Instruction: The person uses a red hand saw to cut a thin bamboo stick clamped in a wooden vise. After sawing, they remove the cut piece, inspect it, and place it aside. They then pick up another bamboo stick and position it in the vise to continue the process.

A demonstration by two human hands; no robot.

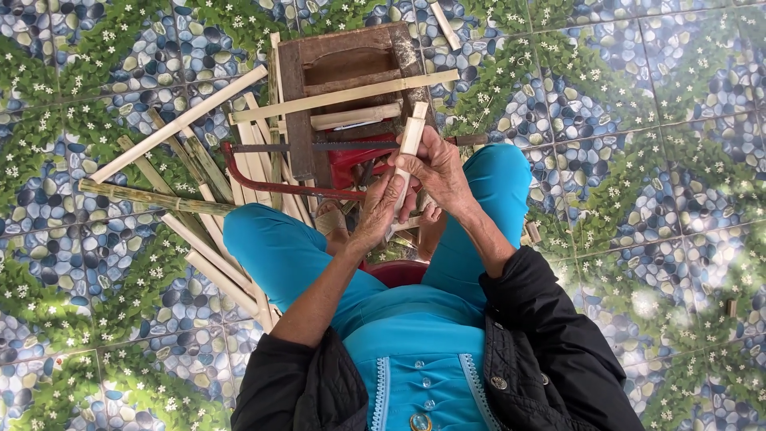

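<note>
Both hands wrapped around one pale bamboo strip, held upright over the knees.

The left hand grips the lower part of the bamboo strip, fingers closed round it, while the right hand clamps it just above, fingers curled shut on the same piece, and the two hands are touching. The strip's top end pokes out above the right hand, right in front of the brown wooden stool. A long split slat lies across that stool, and a red-framed saw rests just beneath it, beside the hands. Off to the left, more bamboo lengths lie scattered on the pebble-patterned tile floor, one of them green. Bright blue trousers frame the scene below.
</note>
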